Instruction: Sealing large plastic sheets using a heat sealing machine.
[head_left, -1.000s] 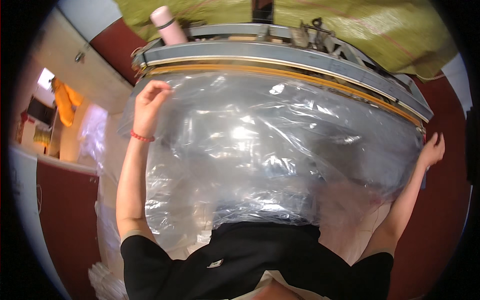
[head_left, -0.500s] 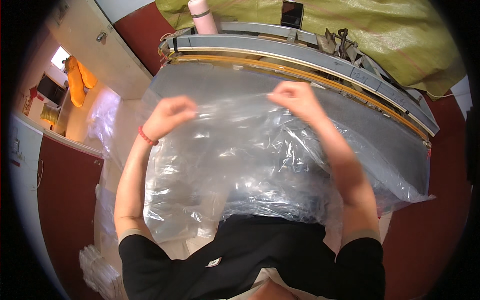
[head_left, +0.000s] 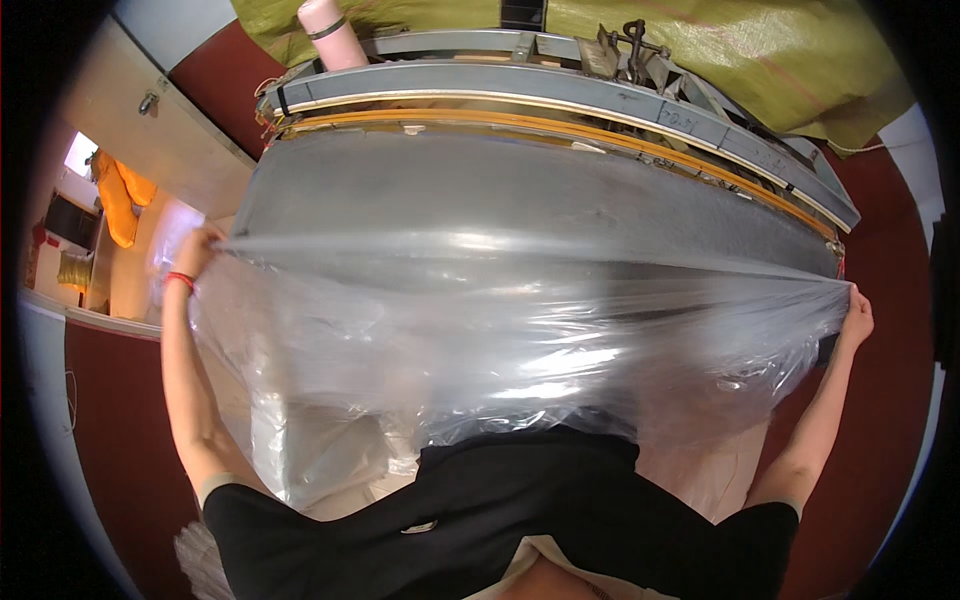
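Observation:
A wide sheet of clear plastic film (head_left: 500, 330) is stretched taut between my two hands, its far edge pulled nearly straight. My left hand (head_left: 200, 250), with a red bead bracelet at the wrist, pinches the film's left corner; that hand is a little blurred. Out at the far right, my right hand (head_left: 858, 318) grips the other corner between thumb and fingers. Beneath the film lies a grey flat work surface (head_left: 440, 190), partly showing through. The near part of the film hangs in wrinkled folds in front of my body.
A long grey metal bar (head_left: 480, 82) with an orange strip (head_left: 560, 130) runs along the back of the surface. Behind it stand a pink bottle (head_left: 333, 35), a dark metal clamp (head_left: 635, 50) and green woven sheeting (head_left: 760, 60). More clear plastic (head_left: 200, 560) lies at the lower left.
My hands have moved far apart, left hand to the left, right hand to the right and nearer. The crumpled film between them has spread out and tightened.

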